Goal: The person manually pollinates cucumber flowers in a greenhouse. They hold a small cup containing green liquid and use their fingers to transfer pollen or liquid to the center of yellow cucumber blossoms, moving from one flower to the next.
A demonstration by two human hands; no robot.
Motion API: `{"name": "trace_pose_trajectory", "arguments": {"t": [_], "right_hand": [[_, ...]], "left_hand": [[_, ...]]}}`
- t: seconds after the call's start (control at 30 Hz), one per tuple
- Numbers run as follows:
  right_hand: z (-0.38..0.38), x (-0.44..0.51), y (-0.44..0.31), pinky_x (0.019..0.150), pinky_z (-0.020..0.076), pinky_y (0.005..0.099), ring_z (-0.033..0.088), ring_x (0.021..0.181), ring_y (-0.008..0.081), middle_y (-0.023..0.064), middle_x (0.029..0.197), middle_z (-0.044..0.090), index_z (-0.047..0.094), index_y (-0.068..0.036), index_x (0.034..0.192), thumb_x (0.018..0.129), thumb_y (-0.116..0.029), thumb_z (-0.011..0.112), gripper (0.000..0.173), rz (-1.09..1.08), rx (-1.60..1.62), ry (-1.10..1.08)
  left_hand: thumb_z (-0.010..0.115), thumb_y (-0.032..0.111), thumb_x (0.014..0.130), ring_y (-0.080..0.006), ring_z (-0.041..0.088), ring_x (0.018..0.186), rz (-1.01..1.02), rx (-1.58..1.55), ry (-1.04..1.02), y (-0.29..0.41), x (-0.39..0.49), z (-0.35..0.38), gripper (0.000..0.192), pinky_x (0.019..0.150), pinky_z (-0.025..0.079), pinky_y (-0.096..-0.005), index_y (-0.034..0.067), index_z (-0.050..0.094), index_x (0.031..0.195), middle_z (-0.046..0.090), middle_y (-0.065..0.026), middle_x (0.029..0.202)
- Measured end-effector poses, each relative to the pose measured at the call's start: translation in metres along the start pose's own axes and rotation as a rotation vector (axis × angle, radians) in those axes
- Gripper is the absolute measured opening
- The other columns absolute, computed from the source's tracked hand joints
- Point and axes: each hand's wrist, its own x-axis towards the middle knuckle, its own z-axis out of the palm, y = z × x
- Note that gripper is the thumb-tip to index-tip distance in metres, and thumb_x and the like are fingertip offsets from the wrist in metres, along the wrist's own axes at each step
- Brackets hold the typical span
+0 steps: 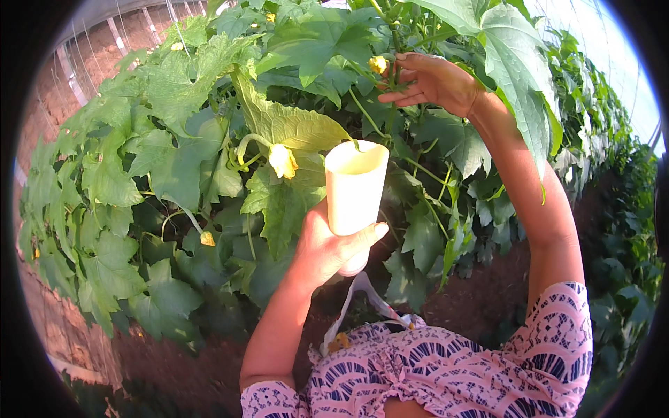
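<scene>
In my left hand (326, 251) is a tall, pale yellow cup (356, 193), its mouth tilted up towards me. The thumb lies across its lower front and the base shows below. What the cup contains cannot be made out. Up at the right, my right hand (426, 81) reaches into the foliage, thumb and fingers around an upright vine stem (395, 42). A crumpled yellow flower (378, 65) sits right beside those fingertips. Left of the cup, a larger yellow flower (283, 161) droops from a curved stalk. One broad yellowish leaf (292, 125) reaches the cup's rim.
Dense lobed leaves (172, 162) fill the space ahead. A large leaf (517, 68) hangs before my right forearm. Another small flower (207, 239) hangs lower left. At my chest is a white strap (366, 287), with yellow petals (341, 342) nearby. An earthen wall (47, 115) stands left.
</scene>
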Motion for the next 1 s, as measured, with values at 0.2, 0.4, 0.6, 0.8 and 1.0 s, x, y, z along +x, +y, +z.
{"name": "trace_pose_trajectory", "arguments": {"t": [0.2, 0.4, 0.6, 0.8, 1.0], "right_hand": [[0.016, 0.001, -0.010, 0.090, 0.0487, 0.0360, 0.062, 0.109, 0.0319, 0.0097, 0.124, 0.058, 0.053, -0.008, 0.118, 0.094, -0.036, 0.055, 0.037, 0.094, -0.018, 0.088], [-0.017, 0.005, 0.016, 0.094, 0.0441, 0.0371, 0.060, 0.112, 0.0285, 0.0053, 0.123, 0.057, 0.053, -0.012, 0.115, 0.094, -0.033, 0.054, 0.030, -0.078, -0.059, 0.061], [0.004, 0.009, -0.001, 0.093, 0.0457, 0.0347, 0.061, 0.108, 0.0242, 0.0053, 0.118, 0.059, 0.054, -0.011, 0.114, 0.091, -0.032, 0.055, 0.031, -0.034, -0.189, 0.071], [0.016, 0.005, -0.026, 0.092, 0.0472, 0.0323, 0.062, 0.104, 0.0199, 0.0052, 0.112, 0.061, 0.054, -0.010, 0.113, 0.088, -0.031, 0.056, 0.033, 0.081, -0.414, 0.005], [0.013, 0.002, -0.036, 0.091, 0.0488, 0.0299, 0.063, 0.101, 0.0155, 0.0052, 0.107, 0.063, 0.055, -0.008, 0.112, 0.085, -0.030, 0.057, 0.035, 0.189, -0.482, -0.030]], "left_hand": [[0.075, 0.013, 0.076, -0.0083, 0.056, 0.070, 0.007, 0.057, 0.013, 0.013, 0.010, -0.011, 0.025, 0.062, 0.048, -0.0260, 0.001, 0.061, 0.093, 0.060, -0.0010, 0.081], [0.076, 0.018, 0.076, -0.0095, 0.057, 0.070, -0.021, 0.086, 0.021, 0.021, 0.017, -0.015, 0.028, 0.062, 0.048, -0.0269, 0.000, 0.061, 0.091, 0.061, -0.0023, 0.081], [0.077, 0.019, 0.075, -0.0104, 0.057, 0.069, 0.027, 0.179, 0.062, 0.010, 0.038, -0.017, 0.030, 0.064, 0.048, -0.0284, 0.000, 0.060, 0.090, 0.062, -0.0022, 0.078], [0.080, 0.021, 0.075, -0.0116, 0.058, 0.070, 0.014, 0.216, 0.047, 0.019, 0.068, -0.013, 0.035, 0.065, 0.048, -0.0289, -0.002, 0.061, 0.093, 0.064, -0.0051, 0.079], [0.080, 0.026, 0.074, -0.0147, 0.060, 0.072, 0.116, 0.343, 0.025, 0.015, 0.086, -0.018, 0.044, 0.068, 0.049, -0.0319, -0.005, 0.061, 0.099, 0.066, -0.0086, 0.082]]}}
